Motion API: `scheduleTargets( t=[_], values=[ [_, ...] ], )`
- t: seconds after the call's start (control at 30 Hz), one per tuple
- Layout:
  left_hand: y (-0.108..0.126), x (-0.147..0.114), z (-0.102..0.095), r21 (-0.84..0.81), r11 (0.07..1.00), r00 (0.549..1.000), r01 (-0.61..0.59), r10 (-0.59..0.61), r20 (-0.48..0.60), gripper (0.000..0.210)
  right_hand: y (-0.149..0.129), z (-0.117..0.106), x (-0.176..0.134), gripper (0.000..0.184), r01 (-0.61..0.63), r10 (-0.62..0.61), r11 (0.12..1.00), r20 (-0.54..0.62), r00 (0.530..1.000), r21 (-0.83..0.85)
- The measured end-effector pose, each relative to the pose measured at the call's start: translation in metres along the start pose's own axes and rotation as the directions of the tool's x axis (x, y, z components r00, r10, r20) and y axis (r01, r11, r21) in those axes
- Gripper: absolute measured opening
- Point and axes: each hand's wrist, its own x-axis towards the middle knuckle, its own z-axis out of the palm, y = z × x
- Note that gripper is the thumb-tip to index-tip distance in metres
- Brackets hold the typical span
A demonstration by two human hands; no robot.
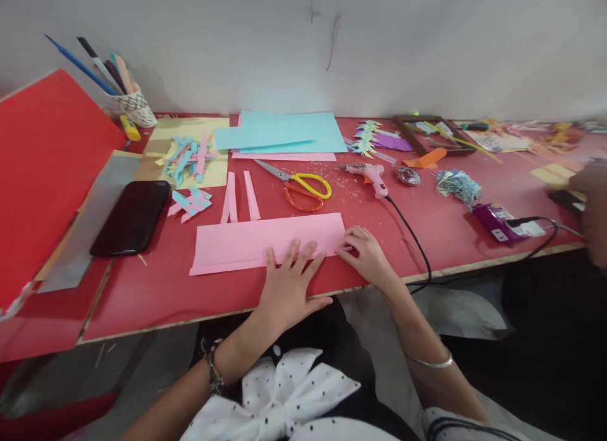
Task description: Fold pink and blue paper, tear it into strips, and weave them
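Note:
A long sheet of pink paper (237,242) lies near the front edge of the red table, with a narrow fold along its near side. My left hand (291,283) rests flat on that near edge, fingers spread. At the sheet's right end, my right hand (363,254) pinches the paper's corner between thumb and fingers. Just beyond the sheet are two folded pink strips (229,197) and scissors (296,186) with yellow and orange handles. Small pink and blue paper pieces (192,202) sit to the left.
A black phone (131,218) and red folder (42,175) lie left. Behind are blue sheets (289,131) and a pencil cup (135,109). A pink glue gun (372,175), its cord, and a purple power strip (500,223) are right. Another person's hand (596,200) is far right.

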Motion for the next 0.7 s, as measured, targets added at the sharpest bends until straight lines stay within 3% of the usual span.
scheduleTargets(
  t=[0.43, 0.6, 0.7],
  values=[
    [-0.028, -0.009, -0.006, -0.039, 0.998, 0.999, -0.044, 0.043, -0.03, 0.062, -0.005, 0.0, -0.004, 0.018, -0.122, 0.122, 0.992, -0.055, 0.991, -0.008],
    [-0.043, -0.015, -0.012, -0.03, 0.998, 0.998, -0.059, 0.059, 0.017, 0.062, -0.006, 0.002, -0.008, 0.01, -0.197, 0.185, 0.979, -0.164, 0.969, -0.056],
    [-0.048, -0.017, -0.014, -0.032, 0.998, 0.998, -0.052, 0.053, 0.034, 0.062, -0.019, 0.004, -0.011, 0.02, -0.274, 0.232, 0.944, -0.223, 0.947, -0.183]
  ],
)
